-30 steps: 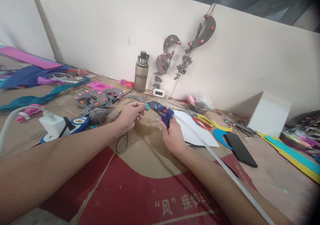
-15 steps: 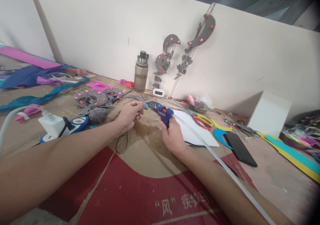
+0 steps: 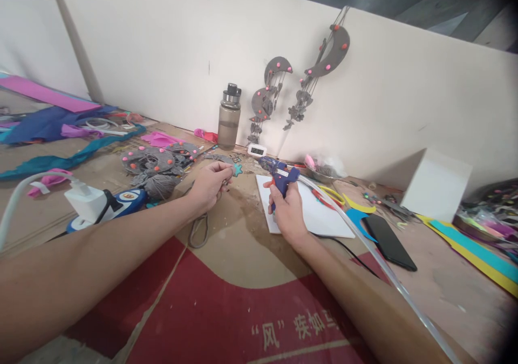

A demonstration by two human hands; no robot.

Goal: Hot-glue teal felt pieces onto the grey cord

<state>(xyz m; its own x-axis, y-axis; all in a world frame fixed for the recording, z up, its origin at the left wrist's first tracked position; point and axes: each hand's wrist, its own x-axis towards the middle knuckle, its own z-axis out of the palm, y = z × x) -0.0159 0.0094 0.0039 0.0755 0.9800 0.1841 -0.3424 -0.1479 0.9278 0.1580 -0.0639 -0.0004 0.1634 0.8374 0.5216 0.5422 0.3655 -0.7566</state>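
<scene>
Between the fingertips of my left hand point(image 3: 210, 187) is a small teal flower-like piece point(image 3: 237, 170), held above the cardboard mat point(image 3: 238, 256). A grey cord loop point(image 3: 198, 234) hangs or lies just below that hand. My right hand point(image 3: 289, 210) is wrapped round a blue glue gun point(image 3: 283, 179), whose nozzle points left and away from me. A long clear glue stick point(image 3: 384, 269) runs from its back end across my right forearm. The gun is over a white sheet point(image 3: 324, 221), apart from the teal piece.
A bottle point(image 3: 229, 121) and a small white clock point(image 3: 257, 150) stand by the wall. Grey felt pieces point(image 3: 151, 161) lie left, near a white plug point(image 3: 87, 199). To the right are scissors point(image 3: 328, 197), a black phone point(image 3: 389, 242) and coloured strips point(image 3: 477, 250).
My right hand has drawn the glue gun rightward, off the teal piece, and turned it. More of the teal piece and white sheet now shows. My left hand has hardly moved.
</scene>
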